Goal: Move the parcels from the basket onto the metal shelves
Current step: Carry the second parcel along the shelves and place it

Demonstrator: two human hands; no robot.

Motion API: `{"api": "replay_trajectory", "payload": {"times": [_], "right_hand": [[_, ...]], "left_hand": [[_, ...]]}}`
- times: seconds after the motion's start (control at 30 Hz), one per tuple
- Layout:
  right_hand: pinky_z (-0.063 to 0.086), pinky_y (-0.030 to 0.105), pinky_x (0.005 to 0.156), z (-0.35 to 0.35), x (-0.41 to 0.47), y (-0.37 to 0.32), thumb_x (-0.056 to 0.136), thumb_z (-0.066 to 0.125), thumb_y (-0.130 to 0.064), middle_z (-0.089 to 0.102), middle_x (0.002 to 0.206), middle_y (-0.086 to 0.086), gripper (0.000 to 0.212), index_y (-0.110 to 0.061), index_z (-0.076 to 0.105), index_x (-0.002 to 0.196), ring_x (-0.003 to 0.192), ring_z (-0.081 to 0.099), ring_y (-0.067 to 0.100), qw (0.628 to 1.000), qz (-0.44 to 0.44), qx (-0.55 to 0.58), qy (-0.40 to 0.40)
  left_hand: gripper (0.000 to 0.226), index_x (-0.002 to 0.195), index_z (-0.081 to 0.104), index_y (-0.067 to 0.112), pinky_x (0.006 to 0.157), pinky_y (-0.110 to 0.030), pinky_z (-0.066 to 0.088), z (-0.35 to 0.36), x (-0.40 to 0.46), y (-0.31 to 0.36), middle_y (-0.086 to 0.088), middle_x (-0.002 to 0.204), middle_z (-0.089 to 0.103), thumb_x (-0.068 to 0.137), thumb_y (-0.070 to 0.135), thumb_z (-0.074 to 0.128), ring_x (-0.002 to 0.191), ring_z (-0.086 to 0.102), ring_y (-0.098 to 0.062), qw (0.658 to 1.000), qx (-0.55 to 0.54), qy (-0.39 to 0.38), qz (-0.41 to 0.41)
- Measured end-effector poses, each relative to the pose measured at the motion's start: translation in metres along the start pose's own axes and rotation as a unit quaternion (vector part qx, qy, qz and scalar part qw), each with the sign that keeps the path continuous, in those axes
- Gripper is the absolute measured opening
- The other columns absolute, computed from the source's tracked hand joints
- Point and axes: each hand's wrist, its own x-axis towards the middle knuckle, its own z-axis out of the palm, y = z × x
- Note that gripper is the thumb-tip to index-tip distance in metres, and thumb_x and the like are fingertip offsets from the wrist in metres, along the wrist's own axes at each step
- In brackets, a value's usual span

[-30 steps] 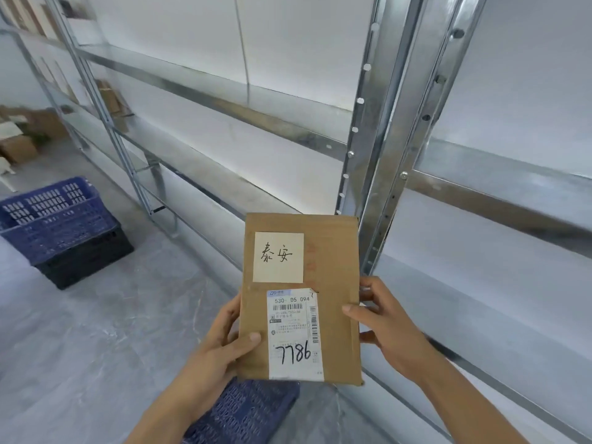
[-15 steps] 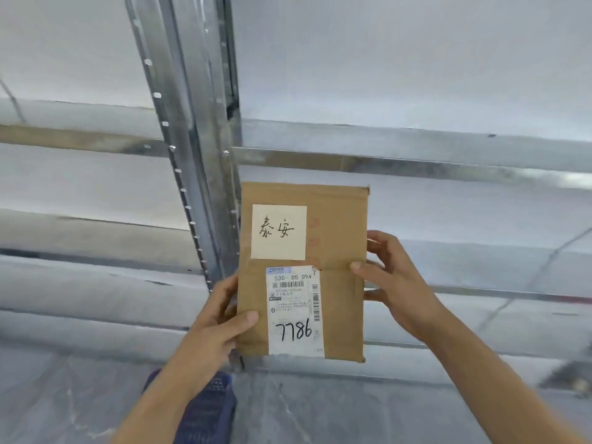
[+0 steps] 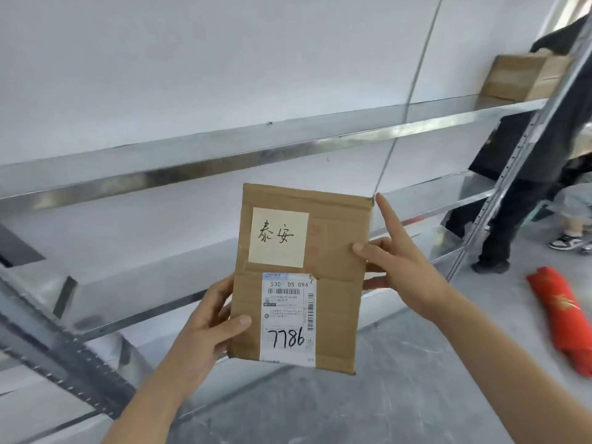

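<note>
Between both hands, parcel [image 3: 301,277] held up in front of the metal shelves [image 3: 224,152], not shelved yet. Left hand [image 3: 211,328] grips the lower left edge, right hand [image 3: 397,267] the right edge. Basket out of view, so the remaining count is unknown. One cardboard box [image 3: 525,76] already sits on a shelf far right.

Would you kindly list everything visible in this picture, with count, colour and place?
Flat parcel: one, brown cardboard, centre, held up before the shelves.
Note: one, pale yellow, handwritten, on the parcel's upper left.
Shipping label: one, white, "7786" handwritten, on the parcel's lower half.
Metal shelves: silver, several tiers, across the view.
Cardboard box: one, brown, on a shelf, top right.
Red bundle: one, on the grey floor, right.
Bystander: one, dark clothing, far right behind the upright.
Left hand: grips the parcel's lower left edge.
Right hand: on the right edge, forefinger extended.
</note>
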Motion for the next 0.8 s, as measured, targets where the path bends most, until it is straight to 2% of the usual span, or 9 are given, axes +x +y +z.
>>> {"api": "replay_trajectory", "payload": {"times": [0.07,0.17,0.27,0.37,0.43,0.5,0.6,0.7,0.8], "right_hand": [[0.067,0.040,0.076,-0.047,-0.014,-0.001,0.081,0.082,-0.048,0.072,0.101,0.009,0.085,-0.084,0.031,0.137,0.100,0.081,0.030,1.000,0.008,-0.001,0.011],[0.068,0.040,0.076,-0.114,-0.034,-0.005,0.083,0.080,-0.047,0.076,0.110,0.017,0.066,-0.077,0.047,0.133,0.096,0.082,0.035,1.000,0.014,0.001,0.019],[0.068,0.040,0.077,-0.176,-0.054,-0.007,0.082,0.080,-0.048,0.077,0.114,0.010,0.056,-0.074,0.054,0.124,0.094,0.082,0.039,0.999,0.010,0.011,0.045],[0.068,0.045,0.079,-0.237,-0.077,-0.004,0.088,0.076,-0.048,0.070,0.129,-0.005,0.051,-0.056,0.055,0.135,0.094,0.082,0.035,0.996,-0.005,0.006,0.092],[0.068,0.045,0.079,-0.275,-0.095,-0.002,0.098,0.068,-0.043,0.075,0.119,-0.014,0.031,-0.052,0.059,0.126,0.091,0.082,0.027,0.992,-0.010,-0.004,0.124],[0.068,0.045,0.080,-0.307,-0.111,-0.001,0.105,0.062,-0.035,0.076,0.118,-0.013,0.020,-0.051,0.062,0.117,0.092,0.082,0.026,0.988,-0.008,-0.006,0.152],[0.067,0.039,0.078,-0.346,-0.127,-0.002,0.105,0.063,-0.027,0.074,0.122,-0.004,0.020,-0.038,0.062,0.121,0.092,0.081,0.027,0.981,-0.004,0.005,0.192],[0.067,0.035,0.075,-0.376,-0.134,0.001,0.105,0.064,-0.022,0.072,0.122,-0.001,0.018,-0.034,0.063,0.119,0.085,0.080,0.027,0.975,-0.009,0.017,0.223],[0.067,0.033,0.073,-0.403,-0.132,0.003,0.105,0.063,-0.017,0.069,0.123,0.000,0.025,-0.042,0.068,0.106,0.081,0.080,0.023,0.969,-0.016,0.028,0.246]], "left_hand": [[0.076,0.135,0.064,0.034,0.079,-0.036,0.063,0.041,0.012,-0.005,0.003,0.140,0.069,0.067,0.036,0.095,0.126,0.067,-0.021,1.000,0.009,-0.017,-0.010],[0.071,0.136,0.064,0.027,0.076,-0.040,0.063,0.098,0.032,-0.011,-0.002,0.139,0.070,0.071,0.036,0.093,0.124,0.069,-0.026,0.999,0.019,-0.045,-0.022],[0.069,0.131,0.069,0.025,0.072,-0.036,0.063,0.155,0.052,-0.016,-0.006,0.133,0.074,0.068,0.035,0.095,0.113,0.074,-0.024,0.998,0.020,-0.060,-0.022],[0.074,0.127,0.072,0.025,0.071,-0.034,0.063,0.219,0.074,-0.022,-0.010,0.126,0.077,0.059,0.036,0.099,0.104,0.078,-0.026,0.997,0.019,-0.070,-0.029],[0.068,0.128,0.072,0.026,0.074,-0.038,0.064,0.261,0.090,-0.027,-0.012,0.125,0.077,0.064,0.032,0.094,0.105,0.077,-0.032,0.996,0.014,-0.081,-0.037],[0.059,0.129,0.072,0.029,0.082,-0.045,0.063,0.300,0.103,-0.033,-0.012,0.127,0.077,0.073,0.024,0.089,0.111,0.075,-0.036,0.994,0.007,-0.098,-0.041],[0.053,0.131,0.071,0.029,0.097,-0.052,0.055,0.348,0.123,-0.041,-0.011,0.129,0.076,0.081,0.015,0.080,0.116,0.073,-0.036,0.993,0.001,-0.110,-0.047],[0.054,0.131,0.070,0.021,0.091,-0.047,0.055,0.385,0.143,-0.048,-0.012,0.126,0.077,0.078,0.017,0.078,0.113,0.074,-0.034,0.993,-0.012,-0.106,-0.056],[0.058,0.131,0.068,0.016,0.087,-0.041,0.055,0.413,0.168,-0.058,-0.014,0.124,0.077,0.074,0.018,0.079,0.109,0.076,-0.031,0.990,-0.027,-0.118,-0.072]]}}
